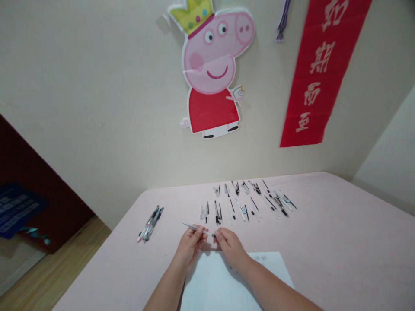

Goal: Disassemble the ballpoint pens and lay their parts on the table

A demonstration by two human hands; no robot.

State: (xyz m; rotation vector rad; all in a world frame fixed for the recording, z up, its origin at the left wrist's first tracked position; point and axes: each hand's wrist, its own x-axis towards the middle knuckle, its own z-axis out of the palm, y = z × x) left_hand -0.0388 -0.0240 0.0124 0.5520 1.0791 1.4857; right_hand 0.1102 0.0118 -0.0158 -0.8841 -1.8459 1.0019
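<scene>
A slim pen [209, 233] with a clear barrel is held slantwise between my hands, above the top edge of a white sheet of paper [220, 285]. My left hand [190, 242] is closed around its middle, and the thin grey end sticks out to the left. At the dark right end, my right hand [229, 244] pinches it with the fingertips. Part of the pen is hidden by my fingers. Beyond my hands lie rows of taken-apart pen parts [240, 209]: barrels, dark refills and caps.
A bundle of whole pens [151, 223] lies to the left on the pink-covered table [340, 242]. Behind the table stands a wall with a pig cutout [210, 73] and a red banner [316, 82]. Faint writing shows on the paper's upper right.
</scene>
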